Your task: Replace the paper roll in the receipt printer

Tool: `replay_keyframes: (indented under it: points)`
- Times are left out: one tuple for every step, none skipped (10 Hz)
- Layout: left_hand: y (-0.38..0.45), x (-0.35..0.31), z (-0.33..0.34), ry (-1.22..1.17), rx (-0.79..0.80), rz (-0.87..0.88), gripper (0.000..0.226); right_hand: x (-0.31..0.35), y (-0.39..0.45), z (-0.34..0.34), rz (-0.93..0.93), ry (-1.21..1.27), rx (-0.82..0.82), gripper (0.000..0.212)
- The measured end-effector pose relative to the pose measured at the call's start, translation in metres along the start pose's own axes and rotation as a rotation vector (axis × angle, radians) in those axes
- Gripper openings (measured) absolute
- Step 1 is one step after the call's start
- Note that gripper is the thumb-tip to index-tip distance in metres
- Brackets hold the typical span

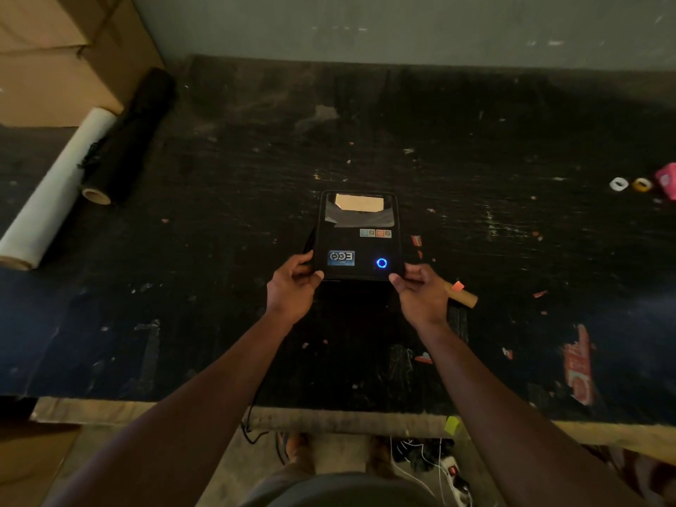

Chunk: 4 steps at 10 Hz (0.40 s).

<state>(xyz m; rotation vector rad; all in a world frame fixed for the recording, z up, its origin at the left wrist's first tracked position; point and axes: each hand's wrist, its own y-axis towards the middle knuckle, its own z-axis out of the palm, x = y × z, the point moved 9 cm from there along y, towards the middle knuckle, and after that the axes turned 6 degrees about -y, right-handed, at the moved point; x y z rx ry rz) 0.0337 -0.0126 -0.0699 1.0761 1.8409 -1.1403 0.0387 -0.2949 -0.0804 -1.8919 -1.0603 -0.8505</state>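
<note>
Both your hands grip the receipt printer (pixel 360 237) at its near corners: left hand (pixel 292 283), right hand (pixel 420 292); its long axis runs away from you.

The printer (pixel 360 237) I hold looks like black plastic, smooth and a bit shiny, with a clear glossy window at its far end. My left hand (pixel 292 287) and right hand (pixel 420 290) are bare skin on its near corners. The table (pixel 219 305) is dark, matt and rough, all scratched and flecked. Its front edge looks like bare wood. A little tube (pixel 461 293) beside my right hand looks like brown cardboard. Far left lie a white roll (pixel 58 184) of smooth film and a black roll (pixel 130 135), wrinkly and dull. The boxes (pixel 55 49) are plain brown cardboard.
</note>
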Motion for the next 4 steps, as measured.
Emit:
replay_keyframes:
  points:
    - [-0.002, -0.001, 0.000, -0.004, 0.005, 0.006, 0.050, 0.000, 0.001, -0.001, -0.003, -0.013, 0.011, 0.035]
    - [-0.002, -0.003, 0.000, 0.012, 0.018, 0.011, 0.050, 0.003, 0.002, -0.001, -0.027, -0.024, 0.034, 0.032]
    - [0.000, -0.003, -0.002, 0.041, 0.044, 0.015, 0.049, 0.002, 0.005, -0.002, -0.031, -0.022, 0.051, 0.029]
    - [-0.003, 0.009, -0.013, 0.113, 0.070, 0.013, 0.037, -0.021, -0.003, -0.012, 0.013, -0.121, 0.092, 0.018]
